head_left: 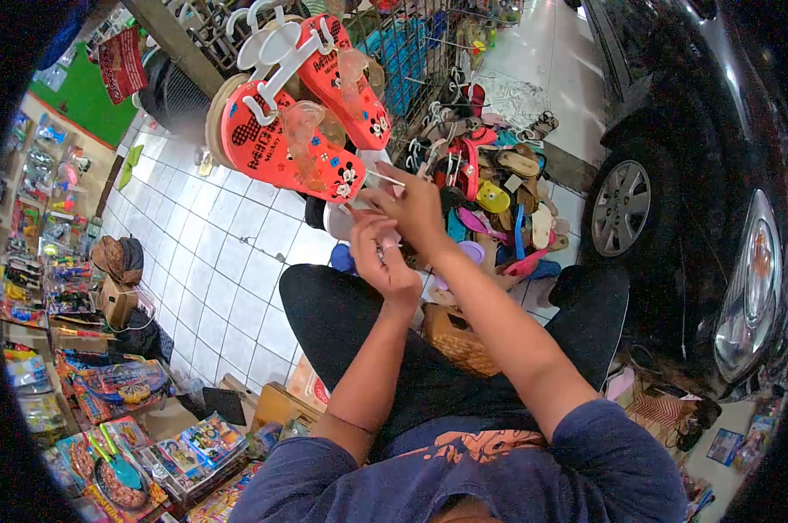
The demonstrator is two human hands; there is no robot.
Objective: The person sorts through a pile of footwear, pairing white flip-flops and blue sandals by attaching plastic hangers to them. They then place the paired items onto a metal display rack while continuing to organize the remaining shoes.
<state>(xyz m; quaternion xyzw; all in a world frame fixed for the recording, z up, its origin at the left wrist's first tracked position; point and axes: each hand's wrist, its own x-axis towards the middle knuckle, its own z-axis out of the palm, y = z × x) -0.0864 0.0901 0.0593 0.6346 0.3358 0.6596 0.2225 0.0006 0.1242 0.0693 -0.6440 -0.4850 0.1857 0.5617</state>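
My right hand (416, 213) is closed, its fingers bent around something mostly hidden; a thin white plastic piece (383, 179) sticks out beside them. Just below, my left hand (385, 261) is curled with its fingertips pinched close to the right hand's fingers. What they pinch is too small to make out. A pale sandal sole (337, 221) shows behind my fingertips. Above my hands hang red sandals (281, 144) with clear straps and cartoon mouse prints, on white plastic hangers (281, 57).
A heap of mixed sandals (499, 187) lies on the tiled floor (198, 261) ahead. A metal grid rack (411, 74) stands behind the hanging pairs. To the right is a dark car (699, 218). Packaged toys (124, 383) fill the left side. A woven brown item (459, 336) lies between my legs.
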